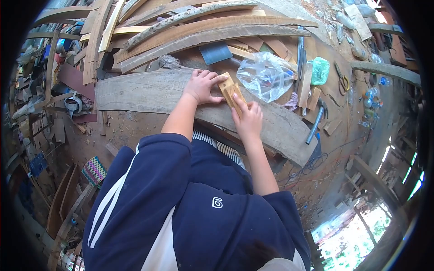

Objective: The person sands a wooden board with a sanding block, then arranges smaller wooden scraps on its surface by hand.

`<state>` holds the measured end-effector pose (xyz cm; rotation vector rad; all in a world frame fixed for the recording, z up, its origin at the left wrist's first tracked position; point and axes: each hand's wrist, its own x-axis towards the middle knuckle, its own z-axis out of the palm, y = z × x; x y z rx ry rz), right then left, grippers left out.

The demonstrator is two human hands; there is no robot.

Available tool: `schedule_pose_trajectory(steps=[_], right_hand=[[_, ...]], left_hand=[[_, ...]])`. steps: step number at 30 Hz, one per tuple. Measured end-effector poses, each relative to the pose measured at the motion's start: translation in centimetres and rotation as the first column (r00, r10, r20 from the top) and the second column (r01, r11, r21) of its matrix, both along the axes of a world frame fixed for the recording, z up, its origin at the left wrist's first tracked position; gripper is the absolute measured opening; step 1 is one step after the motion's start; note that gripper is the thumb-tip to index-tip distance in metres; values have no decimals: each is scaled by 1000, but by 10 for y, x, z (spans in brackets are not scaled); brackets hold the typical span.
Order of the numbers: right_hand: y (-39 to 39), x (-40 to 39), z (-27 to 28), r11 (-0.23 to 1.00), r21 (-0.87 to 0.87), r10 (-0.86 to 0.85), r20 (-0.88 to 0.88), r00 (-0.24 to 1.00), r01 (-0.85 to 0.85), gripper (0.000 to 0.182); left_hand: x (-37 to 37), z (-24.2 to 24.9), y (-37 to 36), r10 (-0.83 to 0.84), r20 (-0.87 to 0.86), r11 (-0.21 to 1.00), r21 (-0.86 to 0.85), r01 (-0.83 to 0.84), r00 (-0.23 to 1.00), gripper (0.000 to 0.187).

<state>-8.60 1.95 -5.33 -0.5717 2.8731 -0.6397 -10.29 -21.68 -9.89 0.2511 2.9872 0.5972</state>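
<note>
A small yellowish wooden block (231, 90), with a round hole near its upper end, rests on a long grey plank (144, 92). At its upper left edge is my left hand (203, 86), thumb and fingertips touching the block. My right hand (247, 118) holds the block's lower right part, with the index finger stretched along its top. The palm side of both hands is hidden. Just right of the block lies a clear plastic bag (266, 77).
A hammer (318, 119) lies at the plank's right part. Scissors (343, 83) and a green bag (320, 71) are farther right. Long curved boards (217, 22) are stacked beyond the plank. A roll of tape (73, 105) is at the left.
</note>
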Motion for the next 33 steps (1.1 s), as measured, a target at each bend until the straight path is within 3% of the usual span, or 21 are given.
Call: schedule_pose_trajectory(steps=[7,17,21,28,33], right_hand=[[81,69,14,998,40,-52,101,994,48,56],[-15,-15,-5,999,28,-25,28,999,24,53],[-15,-17,-6,999,-1,-34,12,999,34,53],[82,64,8,999,37,-32,46,998,30,55],[87,66,8,998,52,-32,65,997,29,57]], left_hand=[[1,7,-1,4,11,999,34,-5,1000,76],[1,5,0,-1,0,1000,25,1,1000,78],[0,5,-1,0,-8,1000,27,0,1000,78],[1,5,0,6,-1,1000,23,-6,1000,77],[1,4,0,2,-7,1000,20,-2,1000,77]])
